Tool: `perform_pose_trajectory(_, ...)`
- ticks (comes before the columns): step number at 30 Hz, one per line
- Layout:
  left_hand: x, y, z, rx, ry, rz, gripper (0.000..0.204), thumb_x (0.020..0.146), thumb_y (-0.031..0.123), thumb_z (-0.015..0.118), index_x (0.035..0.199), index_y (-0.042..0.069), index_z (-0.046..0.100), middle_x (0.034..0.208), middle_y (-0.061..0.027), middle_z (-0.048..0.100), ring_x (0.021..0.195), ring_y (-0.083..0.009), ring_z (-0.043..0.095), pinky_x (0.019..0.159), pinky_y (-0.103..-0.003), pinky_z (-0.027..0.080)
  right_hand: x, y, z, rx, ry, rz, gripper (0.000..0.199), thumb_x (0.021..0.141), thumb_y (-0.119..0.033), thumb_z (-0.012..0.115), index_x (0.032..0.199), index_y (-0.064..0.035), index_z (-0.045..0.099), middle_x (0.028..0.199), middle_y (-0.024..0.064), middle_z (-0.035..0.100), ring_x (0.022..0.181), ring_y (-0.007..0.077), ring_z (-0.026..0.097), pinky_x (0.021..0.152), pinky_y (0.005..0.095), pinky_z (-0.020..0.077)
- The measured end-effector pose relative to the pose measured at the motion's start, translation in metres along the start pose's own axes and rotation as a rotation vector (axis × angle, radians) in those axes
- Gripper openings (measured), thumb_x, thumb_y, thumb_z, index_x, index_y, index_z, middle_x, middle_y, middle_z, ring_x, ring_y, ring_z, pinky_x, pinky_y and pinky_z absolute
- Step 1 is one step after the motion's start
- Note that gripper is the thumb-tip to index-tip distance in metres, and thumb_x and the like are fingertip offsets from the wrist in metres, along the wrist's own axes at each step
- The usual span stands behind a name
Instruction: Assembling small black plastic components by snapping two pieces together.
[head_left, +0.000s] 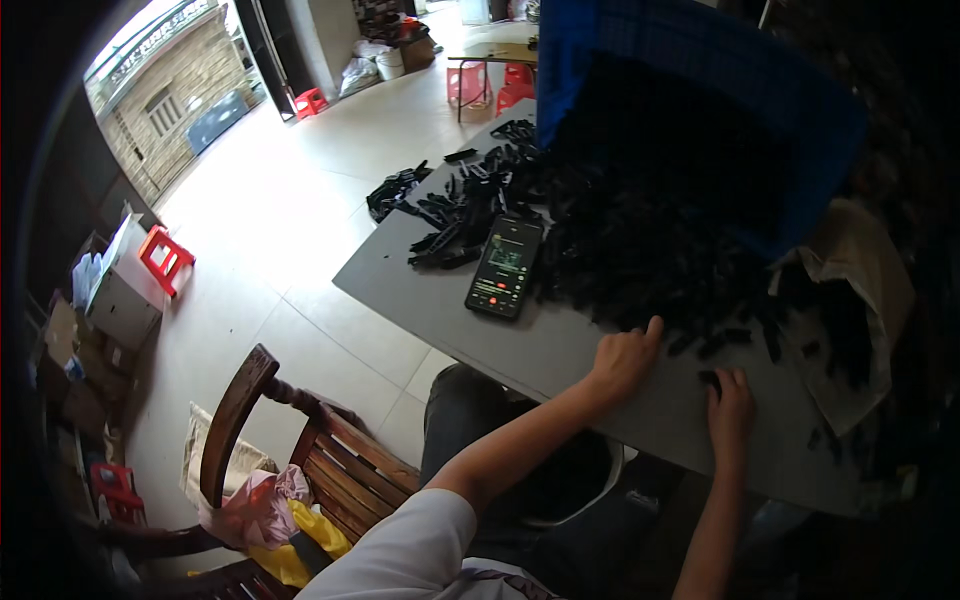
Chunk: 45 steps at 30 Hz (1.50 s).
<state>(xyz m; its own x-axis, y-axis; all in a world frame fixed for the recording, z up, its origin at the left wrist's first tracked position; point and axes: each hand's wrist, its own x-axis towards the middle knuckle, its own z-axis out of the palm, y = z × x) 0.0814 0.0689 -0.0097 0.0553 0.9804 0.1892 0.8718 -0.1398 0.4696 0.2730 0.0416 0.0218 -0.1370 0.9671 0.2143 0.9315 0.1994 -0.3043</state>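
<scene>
A large heap of small black plastic pieces (640, 250) covers much of the grey table (420, 310). At the heap's near edge is my left hand (625, 362), one finger stretched towards the pieces and the others curled under; anything inside them is hidden. To its right, my right hand (733, 405) rests low over the tabletop, thumb and fingers closed on a small black plastic piece (710, 379). Left of the heap lies a phone (505, 266) with its screen lit.
A blue crate (815, 150) lies tipped with its dark opening towards the heap. An opened tan sack (875, 270) with black pieces stands on the right. Beside me is a wooden chair (345, 470) with cloths on it. Red stools (165, 262) stand on the tiled floor.
</scene>
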Motion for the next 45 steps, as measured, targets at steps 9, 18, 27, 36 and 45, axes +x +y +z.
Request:
perform_pose_trajectory(9,-0.051,-0.008,-0.023,-0.898,-0.185,0.099,0.037,0.092,0.022,0.048,0.120,0.001,0.039,0.085,-0.0173,0.062,0.076,-0.0332,0.062,0.066,-0.040,0.048,-0.043,-0.041,0.002,1.216,0.240,0.216,0.036,0.085,-0.014,0.059,0.119,-0.0058,0.049,0.111,0.0067,0.053,0.095,0.0172,0.053,0.075,0.0285,0.0460)
perform_pose_trajectory(18,-0.088,0.009,-0.039,-1.020,-0.280,0.213,0.037,0.090,0.019,0.053,0.118,-0.002,0.041,0.088,-0.0164,0.062,0.082,-0.0215,0.062,0.071,-0.032,0.048,-0.071,-0.069,0.012,1.531,0.176,0.171,0.039,0.082,-0.006,0.060,0.120,-0.0052,0.048,0.113,0.0058,0.050,0.105,0.0177,0.048,0.090,0.0301,0.0389)
perform_pose_trajectory(27,-0.113,-0.005,-0.056,-1.074,-0.516,0.188,0.050,0.089,0.005,0.049,0.134,0.000,0.029,0.094,-0.0117,0.060,0.075,-0.0150,0.062,0.069,-0.028,0.050,-0.072,-0.067,0.019,1.595,-0.291,0.302,0.032,0.077,-0.009,0.069,0.106,-0.0034,0.056,0.089,0.0031,0.063,0.059,0.0063,0.052,0.051,0.0188,0.0407)
perform_pose_trajectory(36,-0.059,-0.006,-0.043,-0.427,-0.189,0.245,0.036,0.088,0.016,0.052,0.122,0.005,0.046,0.094,-0.0162,0.059,0.074,-0.0313,0.061,0.069,-0.039,0.048,-0.033,-0.025,0.011,1.488,0.256,0.520,0.010,0.081,-0.008,0.062,0.087,-0.0034,0.056,0.088,0.0062,0.063,0.076,0.0118,0.055,0.072,0.0266,0.0444)
perform_pose_trajectory(45,-0.001,-0.011,-0.021,0.305,0.108,0.303,0.026,0.073,0.008,0.060,0.098,0.007,0.054,0.086,-0.0111,0.053,0.090,-0.0282,0.051,0.070,-0.036,0.046,0.050,0.006,0.015,-0.191,0.186,-0.171,0.026,0.075,0.000,0.060,0.100,-0.0035,0.061,0.096,0.0088,0.061,0.081,0.0257,0.061,0.068,0.0341,0.0500)
